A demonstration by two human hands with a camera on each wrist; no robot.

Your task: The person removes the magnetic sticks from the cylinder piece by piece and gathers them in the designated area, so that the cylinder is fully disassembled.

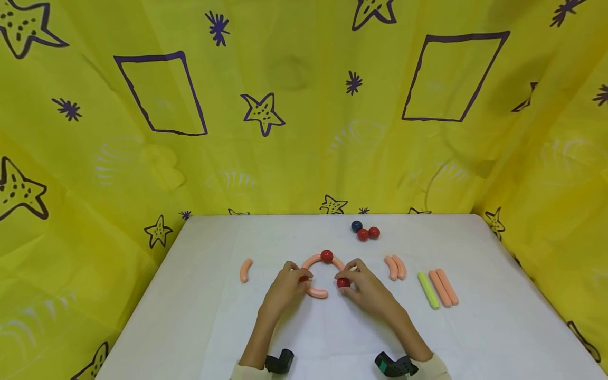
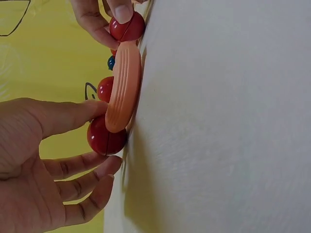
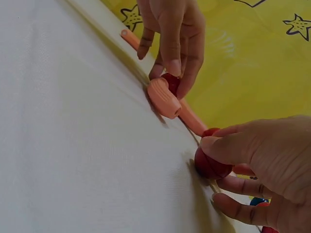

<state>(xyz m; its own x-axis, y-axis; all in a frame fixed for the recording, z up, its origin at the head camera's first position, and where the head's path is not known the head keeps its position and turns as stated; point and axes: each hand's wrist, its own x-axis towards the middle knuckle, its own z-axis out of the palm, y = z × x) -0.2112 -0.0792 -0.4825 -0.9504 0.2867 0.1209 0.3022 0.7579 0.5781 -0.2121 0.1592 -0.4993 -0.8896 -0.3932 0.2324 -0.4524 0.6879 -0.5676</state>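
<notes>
A partly joined ring of salmon curved sticks and red balls lies mid-table in the head view. Its top red ball [image 1: 326, 256] sits between two curved sticks, the left one [image 1: 311, 259] and the right one [image 1: 338, 262]. My left hand [image 1: 284, 286] pinches the left red ball [image 2: 104, 138] between thumb and fingers. From that ball a lower curved stick [image 1: 317, 293] reaches toward the right. Across the ring, my right hand [image 1: 368, 289] grips another red ball [image 3: 214, 162], which is partly covered by the thumb. In the left wrist view, the lower stick's ridged side [image 2: 125, 87] shows.
To the left lies a single curved stick [image 1: 245, 270]. Right of the hands are two curved sticks [image 1: 394, 267], a green straight stick [image 1: 428, 290] and two salmon straight sticks [image 1: 444, 287]. Behind sit a dark blue ball [image 1: 357, 226] and two red balls [image 1: 363, 234]. Yellow curtain [image 1: 304, 158] borders the white table.
</notes>
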